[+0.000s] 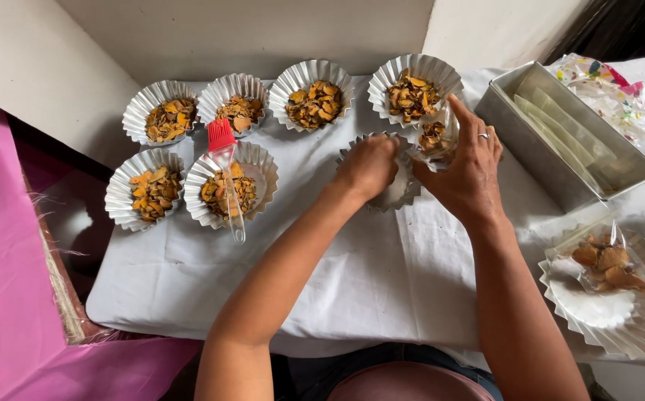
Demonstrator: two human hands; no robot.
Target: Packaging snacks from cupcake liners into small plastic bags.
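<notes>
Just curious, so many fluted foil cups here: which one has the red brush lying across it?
The front-row cup nearest the left hand, second from the left. The red-headed brush rests across its filling; the five other filled cups carry nothing on top.

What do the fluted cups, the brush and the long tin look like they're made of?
The fluted cups look like thin shiny foil: crimped, silvery walls. The brush seems to have red silicone bristles and a clear plastic handle, judging by colour and see-through look. The long tin appears to be dull grey metal with a matte sheen.
</notes>
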